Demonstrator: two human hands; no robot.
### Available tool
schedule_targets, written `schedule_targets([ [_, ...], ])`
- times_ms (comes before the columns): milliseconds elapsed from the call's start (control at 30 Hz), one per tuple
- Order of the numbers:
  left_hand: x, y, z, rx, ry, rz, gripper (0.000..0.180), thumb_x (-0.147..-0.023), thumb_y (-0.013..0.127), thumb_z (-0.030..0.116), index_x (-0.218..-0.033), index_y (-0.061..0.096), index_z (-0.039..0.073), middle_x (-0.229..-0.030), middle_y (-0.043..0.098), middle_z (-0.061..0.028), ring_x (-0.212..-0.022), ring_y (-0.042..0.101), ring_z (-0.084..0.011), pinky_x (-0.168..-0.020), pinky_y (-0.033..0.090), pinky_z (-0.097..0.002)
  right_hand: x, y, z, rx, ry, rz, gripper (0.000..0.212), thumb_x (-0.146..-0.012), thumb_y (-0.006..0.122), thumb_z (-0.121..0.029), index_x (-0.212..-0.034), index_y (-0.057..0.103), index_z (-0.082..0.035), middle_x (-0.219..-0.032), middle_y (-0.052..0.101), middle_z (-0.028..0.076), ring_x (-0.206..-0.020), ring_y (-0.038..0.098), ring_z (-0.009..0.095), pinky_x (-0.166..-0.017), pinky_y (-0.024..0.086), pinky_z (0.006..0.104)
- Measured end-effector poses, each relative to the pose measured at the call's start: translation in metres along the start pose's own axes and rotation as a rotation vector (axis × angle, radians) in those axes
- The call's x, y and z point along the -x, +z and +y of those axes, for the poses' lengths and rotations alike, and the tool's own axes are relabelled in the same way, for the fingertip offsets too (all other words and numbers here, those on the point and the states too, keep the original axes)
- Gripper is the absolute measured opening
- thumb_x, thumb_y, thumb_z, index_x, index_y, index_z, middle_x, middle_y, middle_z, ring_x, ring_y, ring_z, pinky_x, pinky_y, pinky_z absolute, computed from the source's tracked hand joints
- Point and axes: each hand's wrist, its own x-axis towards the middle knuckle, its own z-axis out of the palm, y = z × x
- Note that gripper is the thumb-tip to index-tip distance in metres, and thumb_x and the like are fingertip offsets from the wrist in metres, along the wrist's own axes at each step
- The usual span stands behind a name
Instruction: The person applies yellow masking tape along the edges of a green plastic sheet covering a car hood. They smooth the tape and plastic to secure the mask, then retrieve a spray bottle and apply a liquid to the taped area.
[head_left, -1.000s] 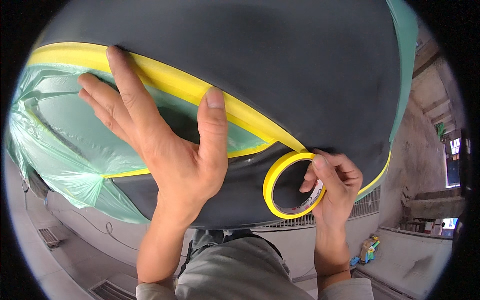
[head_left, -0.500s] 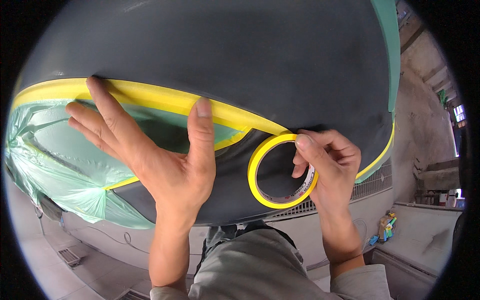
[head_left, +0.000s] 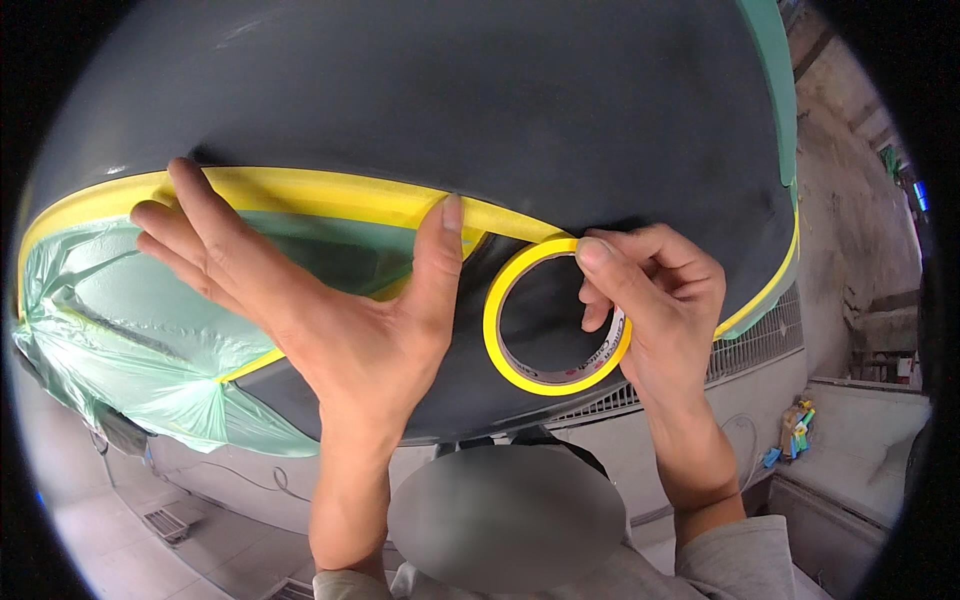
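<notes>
A large, dark grey car body panel [head_left: 450, 90] fills the upper part of the head view. Yellow masking tape [head_left: 330, 192] runs along its curved lower edge, above green translucent masking film [head_left: 150, 270]. My left hand [head_left: 340, 300] is spread over the film, with its thumb pressing the tape and its forefinger reaching the tape's upper edge. Between the thumb and fingers of my right hand [head_left: 655, 300] is a roll of yellow masking tape [head_left: 495, 345]. The strip from the roll joins the line of tape on the panel.
More green film [head_left: 780, 100] borders the panel at the right. Below lies a metal floor grating [head_left: 760, 340] on a pale floor. A small pile of coloured items [head_left: 797, 430] sits at the lower right. A thin cable [head_left: 285, 485] curls on the floor at the left.
My left thumb has slid to the right along the tape while the forefinger stays near its former place. The tape roll and my right hand have shifted slightly up in the view.
</notes>
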Motion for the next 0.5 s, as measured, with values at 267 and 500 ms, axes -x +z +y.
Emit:
schedule_targets([
  [267,-0.045,-0.016,-0.011,-0.051,0.434,-0.083,0.119,-0.072,0.099,0.04,-0.167,0.034,0.009,-0.171,0.027,-0.0299,-0.163,0.013,-0.0482,-0.128,0.013,-0.0629,-0.001,0.003,0.003,-0.02,-0.038,0.002,0.012,-0.095,0.084,-0.008,-0.098,0.079,0.002,-0.077,0.074,0.006,-0.058,0.065,0.004,-0.051,0.049,0.0165],
  [500,-0.091,-0.02,-0.021,-0.201,0.836,-0.263,0.11,-0.074,0.094,0.043,-0.164,0.041,0.01,-0.171,0.032,-0.0267,-0.163,0.017,-0.0467,-0.129,0.013,-0.0626,0.001,0.0,0.005,-0.014,-0.029,-0.006,0.012,-0.094,0.084,-0.007,-0.099,0.078,0.003,-0.078,0.075,0.006,-0.059,0.065,0.004,-0.052,0.049,0.016],
])
